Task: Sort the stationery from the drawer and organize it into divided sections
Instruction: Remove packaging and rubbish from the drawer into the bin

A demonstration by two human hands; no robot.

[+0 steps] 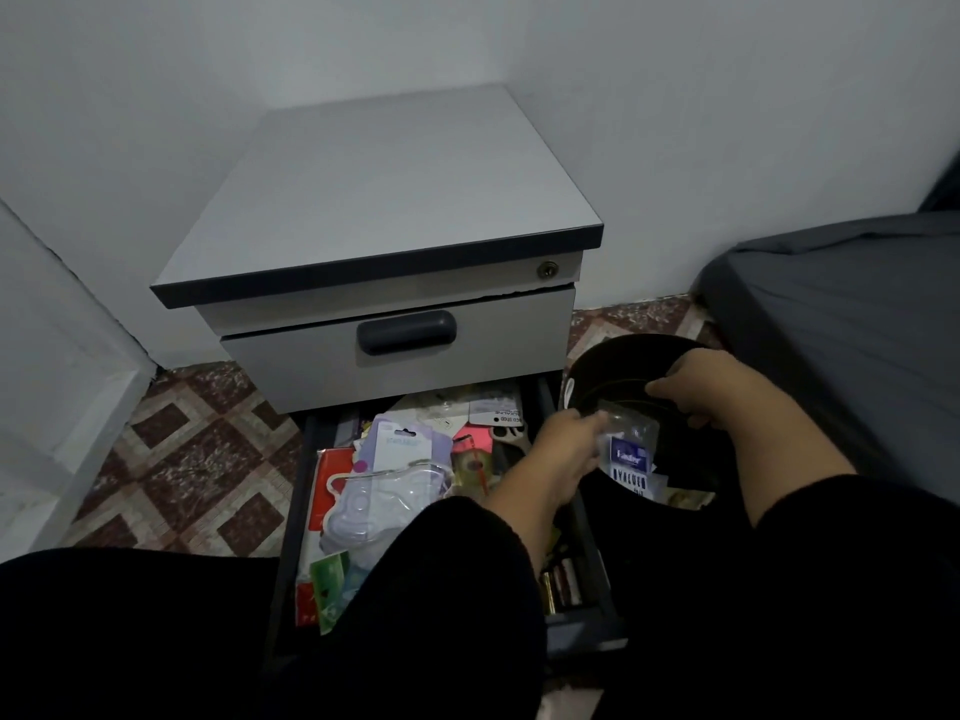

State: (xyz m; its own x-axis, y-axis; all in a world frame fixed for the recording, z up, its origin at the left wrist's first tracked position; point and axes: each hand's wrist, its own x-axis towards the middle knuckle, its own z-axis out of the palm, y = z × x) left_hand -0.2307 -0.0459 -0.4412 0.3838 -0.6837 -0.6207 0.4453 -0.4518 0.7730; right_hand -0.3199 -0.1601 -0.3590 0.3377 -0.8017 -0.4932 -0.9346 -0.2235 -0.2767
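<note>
Pinching a clear packet [626, 449] with our left hand [563, 449] over the black bin [587, 366], our right hand [711, 384] grips its rim, right of the packet-crammed open drawer [306, 511].

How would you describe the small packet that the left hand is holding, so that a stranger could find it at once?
Start at the grey cabinet in the corner; to its right on the floor stands a round black container, which the right hand grips by the rim. Over its opening, the left hand pinches the clear plastic packet. Unlike the colourful packs in the open drawer, it has a blue label with the white word VALUE.
</note>
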